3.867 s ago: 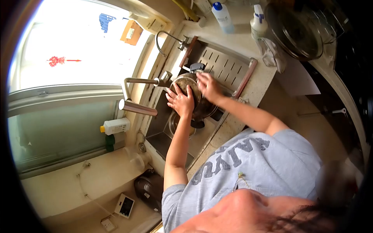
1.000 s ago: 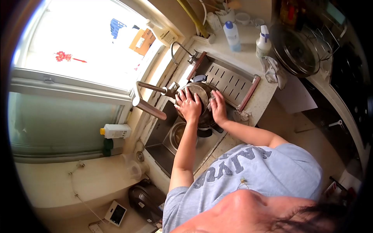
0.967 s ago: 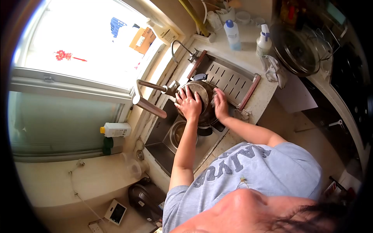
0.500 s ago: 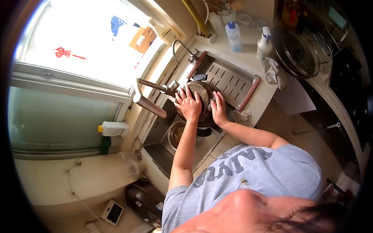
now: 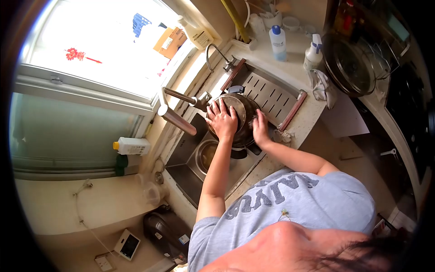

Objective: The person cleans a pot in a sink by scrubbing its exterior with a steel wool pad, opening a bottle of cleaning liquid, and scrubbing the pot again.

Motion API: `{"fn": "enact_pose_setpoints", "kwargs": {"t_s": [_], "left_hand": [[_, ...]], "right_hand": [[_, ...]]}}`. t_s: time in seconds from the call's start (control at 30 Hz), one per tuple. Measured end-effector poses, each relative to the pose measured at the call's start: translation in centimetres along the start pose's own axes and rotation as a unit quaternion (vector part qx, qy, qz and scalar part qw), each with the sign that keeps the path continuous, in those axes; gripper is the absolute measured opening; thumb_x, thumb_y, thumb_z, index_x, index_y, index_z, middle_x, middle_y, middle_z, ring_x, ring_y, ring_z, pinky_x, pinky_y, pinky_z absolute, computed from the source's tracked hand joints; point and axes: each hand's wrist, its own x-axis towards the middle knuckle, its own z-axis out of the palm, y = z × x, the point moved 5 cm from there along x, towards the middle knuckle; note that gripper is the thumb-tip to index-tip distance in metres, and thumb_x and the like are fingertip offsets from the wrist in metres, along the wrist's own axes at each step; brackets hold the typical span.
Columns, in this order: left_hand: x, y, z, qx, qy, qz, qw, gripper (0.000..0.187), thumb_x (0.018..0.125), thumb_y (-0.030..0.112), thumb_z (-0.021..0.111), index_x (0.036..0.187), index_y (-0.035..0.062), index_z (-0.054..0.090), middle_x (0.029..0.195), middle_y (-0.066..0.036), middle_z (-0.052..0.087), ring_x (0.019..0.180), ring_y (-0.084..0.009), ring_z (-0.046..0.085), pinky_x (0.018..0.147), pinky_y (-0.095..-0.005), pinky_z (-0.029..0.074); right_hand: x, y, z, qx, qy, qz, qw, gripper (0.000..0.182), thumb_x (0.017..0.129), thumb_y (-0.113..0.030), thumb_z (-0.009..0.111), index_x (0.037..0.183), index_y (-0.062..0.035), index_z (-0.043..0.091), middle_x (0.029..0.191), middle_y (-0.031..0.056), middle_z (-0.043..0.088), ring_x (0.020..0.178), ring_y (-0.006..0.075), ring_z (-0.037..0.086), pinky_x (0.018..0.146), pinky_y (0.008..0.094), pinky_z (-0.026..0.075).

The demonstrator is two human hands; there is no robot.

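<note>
You are bracing the pot (image 5: 239, 119) with your left hand (image 5: 223, 121), fingers spread flat across its upturned base; the hand is wide open and pressing rather than gripping, which is keeping the pot from turning. The pot is sitting upside down or steeply tilted over the sink (image 5: 190, 158), just beside the faucet (image 5: 177, 119), so that any runoff is falling into the basin. Your right hand (image 5: 261, 131) is working against the pot's right flank, fingers curled loosely; whether it is holding a scrubber there cannot be told from this view. A smaller metal bowl (image 5: 206, 153) is lying in the basin directly below the pot. The slotted drain tray (image 5: 271, 94) is spanning the far end of the sink, just beyond the pot. A blue-capped bottle (image 5: 277, 41) and a spray bottle (image 5: 313, 53) are standing on the counter behind the tray, with a cloth (image 5: 321, 87) draped beside them and a dark wok (image 5: 350, 64) resting further right.
</note>
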Motion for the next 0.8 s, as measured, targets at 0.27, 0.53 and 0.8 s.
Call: {"fn": "enact_pose_setpoints", "kwargs": {"t_s": [0.27, 0.53, 0.8], "left_hand": [[-0.2, -0.1, 0.2, -0.001, -0.010, -0.007, 1.000, 0.055, 0.087, 0.041, 0.041, 0.135, 0.0142, 0.037, 0.141, -0.011, 0.031, 0.130, -0.0340, 0.024, 0.101, -0.0569, 0.019], [-0.2, 0.0, -0.2, -0.004, -0.003, -0.005, 1.000, 0.055, 0.087, 0.041, 0.041, 0.134, 0.0136, 0.038, 0.141, -0.011, 0.032, 0.130, -0.0346, 0.025, 0.101, -0.0569, 0.019], [-0.3, -0.1, 0.0, -0.008, 0.001, -0.004, 1.000, 0.054, 0.087, 0.040, 0.041, 0.134, 0.0134, 0.038, 0.141, -0.011, 0.032, 0.130, -0.0346, 0.024, 0.101, -0.0567, 0.018]], "right_hand": [[-0.1, -0.8, 0.2, -0.030, -0.023, 0.011, 0.999, 0.040, 0.094, -0.013, 0.039, 0.132, -0.0064, 0.032, 0.129, 0.0204, 0.038, 0.121, 0.0324, 0.036, 0.101, 0.0368, 0.029], [-0.2, -1.2, 0.1, -0.010, -0.074, 0.083, 0.994, 0.044, 0.095, -0.021, 0.037, 0.135, -0.0060, 0.026, 0.136, 0.0182, 0.028, 0.126, 0.0315, 0.028, 0.104, 0.0371, 0.024], [0.0, -3.6, -1.1, -0.005, -0.066, -0.059, 0.996, 0.044, 0.094, -0.019, 0.040, 0.132, -0.0017, 0.029, 0.133, 0.0223, 0.031, 0.122, 0.0347, 0.033, 0.103, 0.0392, 0.026]]}}
